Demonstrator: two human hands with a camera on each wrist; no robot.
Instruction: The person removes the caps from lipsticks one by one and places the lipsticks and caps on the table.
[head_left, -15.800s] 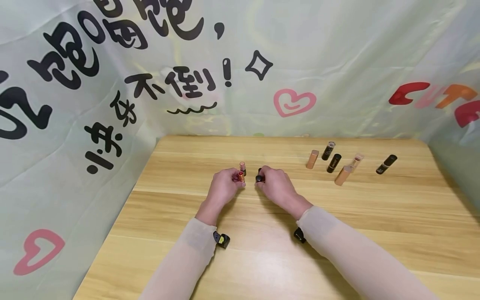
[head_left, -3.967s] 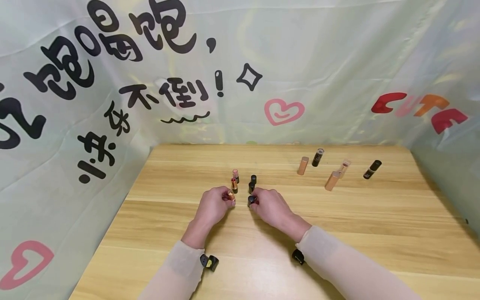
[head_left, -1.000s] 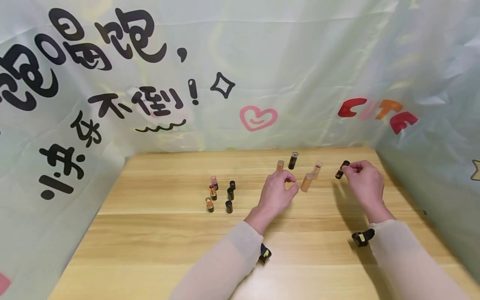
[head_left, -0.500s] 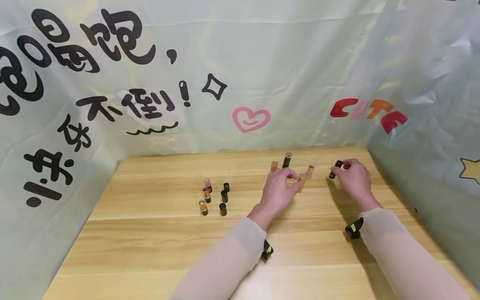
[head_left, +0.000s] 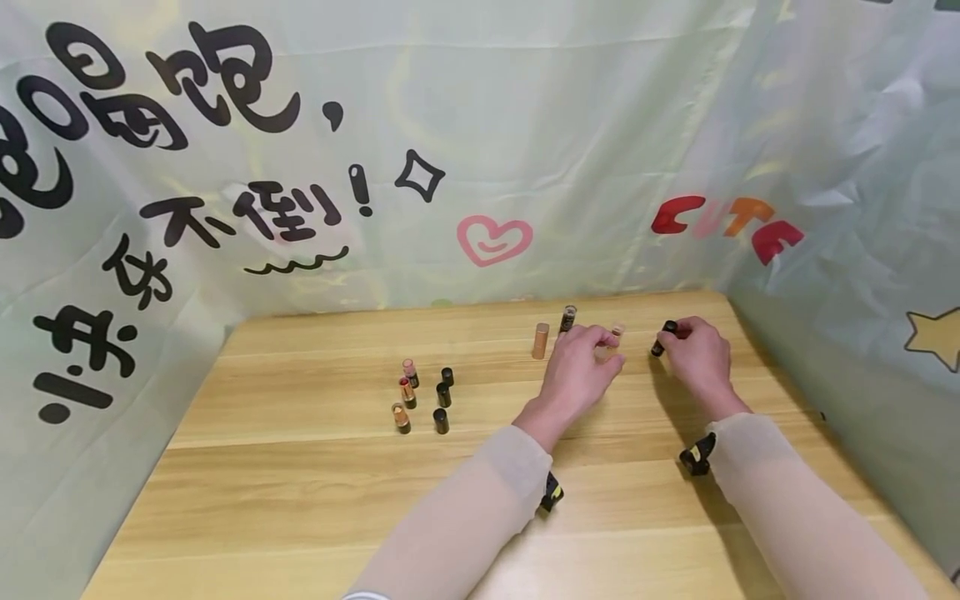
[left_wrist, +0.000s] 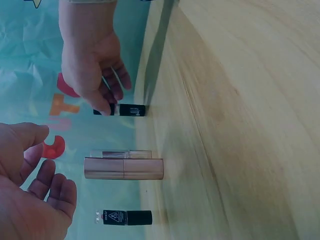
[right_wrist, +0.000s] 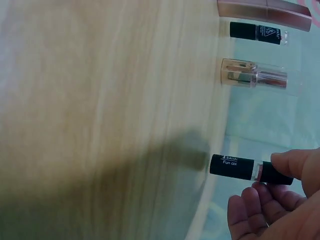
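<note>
My right hand pinches the black cap end of an upright, slightly tilted black lipstick between thumb and fingers. White lettering shows on its lower part. My left hand hovers left of it, fingers loosely bent and holding nothing. In the left wrist view, a rose-gold lipstick stands below that hand, overlapping a clear-cased lipstick; the head view hides the rose-gold one behind the left hand. A black lipstick with a clear top and another rose-gold lipstick stand left of the hand.
Farther left, three uncapped lipsticks stand in a column: pink, red and orange. Beside them are three black caps. Printed cloth walls the wooden table at the back and sides.
Since 4 seconds ago both hands have left the third uncapped lipstick and its cap and moved right. The right hand has taken hold of the black lipstick; the left has shifted toward it. The view has turned right.
</note>
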